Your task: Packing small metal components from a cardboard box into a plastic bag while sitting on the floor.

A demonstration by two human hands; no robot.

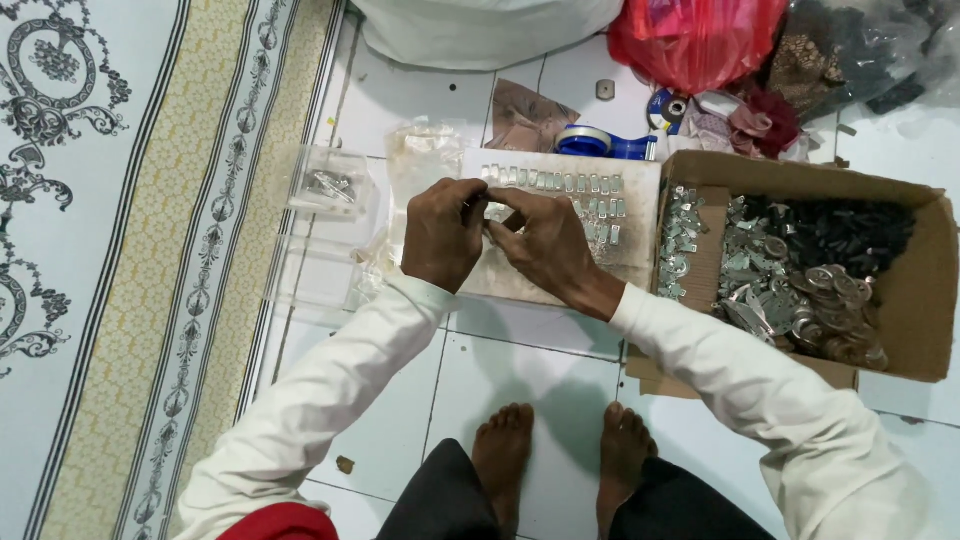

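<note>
The small metal piece (492, 212) sits between both hands, above the pale board (640, 265) on the tiled floor. It is largely hidden by fingers. Judged from the like pieces lined up in rows (560, 183) on the board, it is light, stiff and smooth, so likely to slip; a fingertip pinch across its short edges suits it best.

The left hand (443, 233) is curled nearly closed, thumb and forefinger pinching the piece. The right hand (545, 243) is also closed to a pinch, fingertips meeting the left hand's at the piece. A cardboard box (925, 290) of metal parts stands just right of the board.
</note>
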